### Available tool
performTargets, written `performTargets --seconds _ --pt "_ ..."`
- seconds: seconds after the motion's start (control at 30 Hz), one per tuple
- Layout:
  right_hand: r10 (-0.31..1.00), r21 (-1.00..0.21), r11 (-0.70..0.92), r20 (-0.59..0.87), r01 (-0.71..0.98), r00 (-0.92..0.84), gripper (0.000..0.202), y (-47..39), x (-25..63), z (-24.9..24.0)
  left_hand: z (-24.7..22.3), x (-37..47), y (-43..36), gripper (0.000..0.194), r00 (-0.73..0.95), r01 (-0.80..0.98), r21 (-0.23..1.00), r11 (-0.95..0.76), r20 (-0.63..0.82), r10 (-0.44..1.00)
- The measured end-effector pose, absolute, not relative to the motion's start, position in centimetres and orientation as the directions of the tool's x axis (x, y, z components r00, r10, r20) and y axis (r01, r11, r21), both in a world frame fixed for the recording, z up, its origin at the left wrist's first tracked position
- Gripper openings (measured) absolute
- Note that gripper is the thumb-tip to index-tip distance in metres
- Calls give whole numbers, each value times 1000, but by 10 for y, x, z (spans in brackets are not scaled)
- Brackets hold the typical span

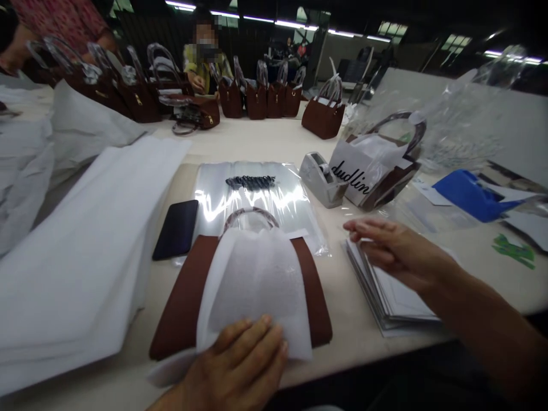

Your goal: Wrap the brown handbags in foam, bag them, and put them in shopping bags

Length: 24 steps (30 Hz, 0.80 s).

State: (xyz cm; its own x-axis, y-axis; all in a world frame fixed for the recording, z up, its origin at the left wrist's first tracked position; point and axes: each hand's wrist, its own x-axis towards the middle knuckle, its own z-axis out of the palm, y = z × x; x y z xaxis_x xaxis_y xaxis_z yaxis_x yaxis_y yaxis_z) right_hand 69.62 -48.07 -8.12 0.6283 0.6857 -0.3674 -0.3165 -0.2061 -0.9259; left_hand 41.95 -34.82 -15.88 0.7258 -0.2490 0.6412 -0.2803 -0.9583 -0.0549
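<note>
Left hand flat on paper over the bag — fingers extended. Right hand above the cards — can't tell whether pinching.

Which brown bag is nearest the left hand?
The front brown bag, closest to the camera: the left hand rests on the white sheet across it. The other bags are farther back.

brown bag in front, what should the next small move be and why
Probably bring the right hand across to the white sheet to help secure it: the left hand alone presses it to the brown bag, while the right hovers near the tape dispenser. Whether it holds tape is unclear.
</note>
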Motion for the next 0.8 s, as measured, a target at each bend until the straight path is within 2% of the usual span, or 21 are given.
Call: performTargets --seconds 0.13,0.23,0.47,0.7,0.8 --pt "786 -787 -307 -527 -535 324 26 -508 596 -74 -152 419 -344 31 793 -316 25 -949 556 -249" --pt "792 -714 -304 -558 -631 249 24 -515 554 -87 -151 415 -344 30 787 -336 44 -941 562 -255" --pt "735 -701 -301 -603 -647 311 27 -514 528 -109 -152 413 -346 22 792 -337 -19 -941 534 -294" --pt "700 -766 -315 -586 -560 409 35 -516 515 -126 -150 418 -350 20 821 -289 -32 -957 506 -264" --pt "649 -797 -250 -559 -549 516 41 -519 507 -128 -150 418 -351 18 835 -293 -24 -956 481 -268"
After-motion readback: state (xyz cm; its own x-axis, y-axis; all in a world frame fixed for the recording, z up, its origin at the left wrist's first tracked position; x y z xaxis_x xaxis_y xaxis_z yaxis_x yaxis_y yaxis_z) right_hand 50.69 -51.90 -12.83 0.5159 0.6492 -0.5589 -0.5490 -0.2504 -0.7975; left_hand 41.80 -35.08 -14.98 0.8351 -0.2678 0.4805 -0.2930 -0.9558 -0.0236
